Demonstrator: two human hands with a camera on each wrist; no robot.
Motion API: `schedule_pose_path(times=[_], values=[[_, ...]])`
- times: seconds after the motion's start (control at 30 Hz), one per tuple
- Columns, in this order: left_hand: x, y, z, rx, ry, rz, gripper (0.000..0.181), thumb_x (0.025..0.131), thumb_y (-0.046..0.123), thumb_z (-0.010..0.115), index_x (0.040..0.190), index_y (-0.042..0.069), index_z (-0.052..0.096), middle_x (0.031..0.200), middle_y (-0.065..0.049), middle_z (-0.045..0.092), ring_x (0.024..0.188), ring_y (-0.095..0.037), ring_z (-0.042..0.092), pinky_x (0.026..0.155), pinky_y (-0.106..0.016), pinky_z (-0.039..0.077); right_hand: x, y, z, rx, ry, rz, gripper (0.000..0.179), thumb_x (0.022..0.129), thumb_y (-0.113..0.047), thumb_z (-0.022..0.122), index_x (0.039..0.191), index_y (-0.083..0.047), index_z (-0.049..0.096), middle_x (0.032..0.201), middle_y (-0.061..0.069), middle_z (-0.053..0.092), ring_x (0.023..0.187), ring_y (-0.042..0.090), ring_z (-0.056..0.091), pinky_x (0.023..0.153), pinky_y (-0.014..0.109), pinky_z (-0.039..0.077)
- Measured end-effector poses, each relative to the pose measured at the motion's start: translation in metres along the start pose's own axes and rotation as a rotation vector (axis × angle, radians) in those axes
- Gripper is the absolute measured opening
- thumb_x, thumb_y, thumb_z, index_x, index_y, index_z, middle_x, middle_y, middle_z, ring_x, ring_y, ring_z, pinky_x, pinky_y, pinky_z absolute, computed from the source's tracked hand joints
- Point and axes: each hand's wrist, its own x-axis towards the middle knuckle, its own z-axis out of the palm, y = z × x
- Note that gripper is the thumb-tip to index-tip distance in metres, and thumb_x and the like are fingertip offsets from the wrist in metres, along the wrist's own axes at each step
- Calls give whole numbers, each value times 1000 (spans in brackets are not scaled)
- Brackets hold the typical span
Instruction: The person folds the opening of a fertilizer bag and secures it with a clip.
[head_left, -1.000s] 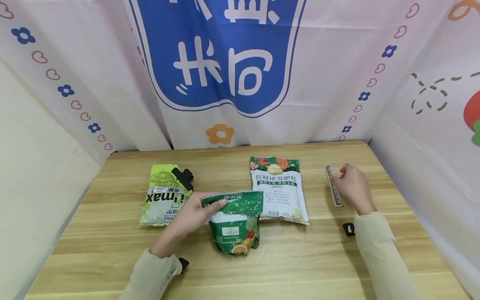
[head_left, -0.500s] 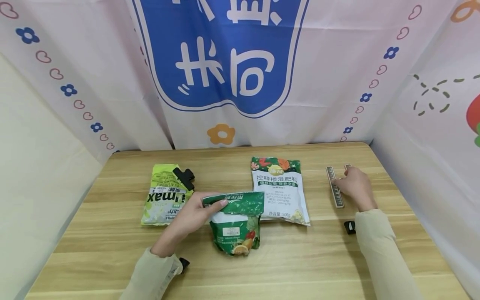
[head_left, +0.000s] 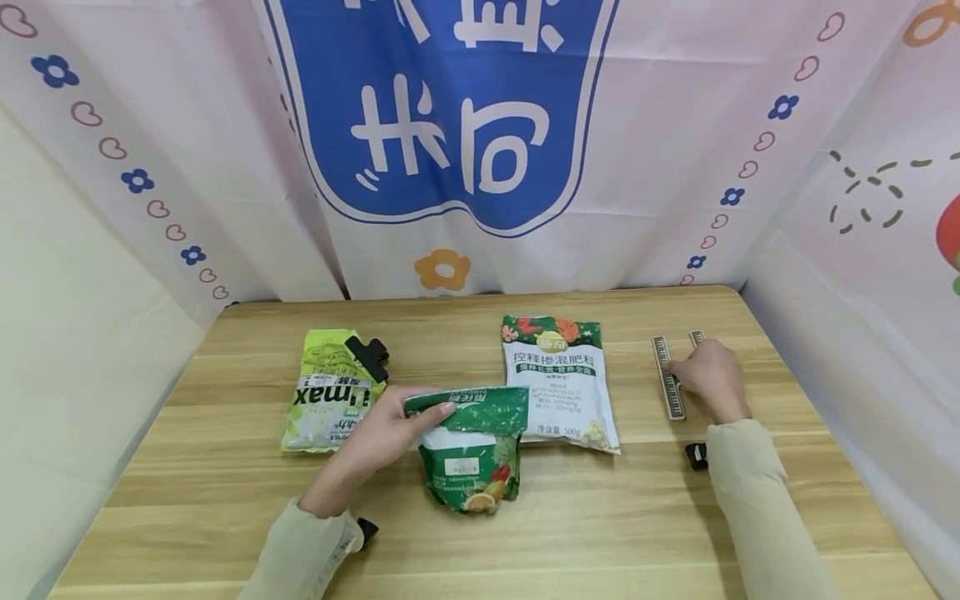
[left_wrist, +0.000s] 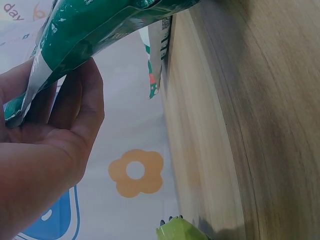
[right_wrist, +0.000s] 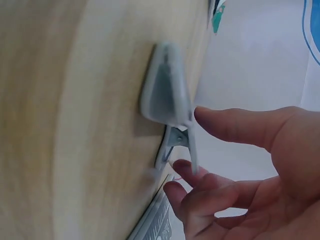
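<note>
My left hand (head_left: 386, 429) pinches the folded top of a green and white bag (head_left: 468, 467) with printed fruit, thumb in front and fingers behind. The left wrist view shows the curled fingers behind this bag (left_wrist: 100, 35). At the right, my right hand (head_left: 714, 379) is at a long grey bag clip (head_left: 668, 379) with ruler-like marks, lying on the table. In the right wrist view the thumb touches the clip (right_wrist: 167, 90) near its hinge and curled fingertips meet its handle. A second ruler-marked strip (head_left: 697, 337) is partly hidden behind that hand.
A white and green fertilizer bag (head_left: 562, 392) lies behind the held bag. Further left is a yellow-green bag (head_left: 326, 400) with a black clip (head_left: 367, 357) at its edge. Black wrist devices (head_left: 697, 456) sit by the sleeves. A printed curtain (head_left: 465, 258) hangs behind the wooden table (head_left: 592, 533).
My right hand has shifted slightly towards me beside the clip, uncovering a little more of the second strip. The left hand and its bag stay nearly still.
</note>
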Motion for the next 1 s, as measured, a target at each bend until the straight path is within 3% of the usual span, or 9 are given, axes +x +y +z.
schedule_pose_path(times=[0.33, 0.43, 0.53, 0.63, 0.77, 0.87, 1.0], values=[[0, -2, 0, -9, 0, -1, 23, 107, 34, 62, 117, 22, 79, 113, 1, 80, 108, -18, 73, 102, -42, 55, -1, -4, -5, 2, 14, -16, 52, 93, -30, 74, 51, -18, 44, 48, -8, 38, 49, 13, 39, 48, 28, 32], [0, -2, 0, -5, 0, 0, 23, 107, 34, 62, 116, 22, 79, 111, 1, 80, 107, -18, 73, 102, -43, 55, -4, -5, -5, 23, 67, -61, 39, 94, -30, 72, 63, -11, 59, 57, -2, 52, 57, 19, 47, 51, 30, 34], [0, -2, -1, -1, -1, 4, 23, 107, 34, 62, 116, 21, 79, 110, 1, 80, 106, -18, 73, 101, -43, 55, -8, -9, -5, 48, 137, -105, 28, 95, -30, 72, 85, -4, 69, 69, 6, 63, 68, 25, 54, 57, 32, 37], [0, -2, -1, 10, 1, 4, 24, 107, 33, 62, 117, 20, 79, 111, 0, 80, 106, -17, 73, 101, -40, 55, -12, -16, -8, 78, 159, -128, 30, 95, -30, 72, 101, -1, 70, 81, 14, 71, 75, 29, 61, 60, 33, 41], [0, -2, -1, 22, 2, -9, 24, 107, 31, 61, 119, 19, 78, 113, -2, 80, 106, -14, 73, 101, -38, 55, -19, -28, -17, 145, 105, -139, 50, 95, -30, 74, 127, 8, 62, 111, 28, 74, 89, 35, 71, 68, 34, 50], [0, -3, -1, 22, 3, -11, 25, 107, 30, 61, 120, 18, 78, 114, -2, 80, 107, -14, 73, 103, -40, 54, -25, -40, -23, 168, 71, -160, 55, 96, -30, 75, 133, 9, 62, 119, 29, 72, 97, 36, 71, 73, 32, 51], [0, -4, 0, 22, 1, -7, 25, 107, 30, 62, 121, 17, 78, 115, -3, 80, 109, -16, 73, 106, -45, 54, -34, -54, -29, 168, 59, -206, 46, 96, -33, 75, 127, 1, 72, 117, 24, 75, 101, 33, 70, 74, 29, 49]])
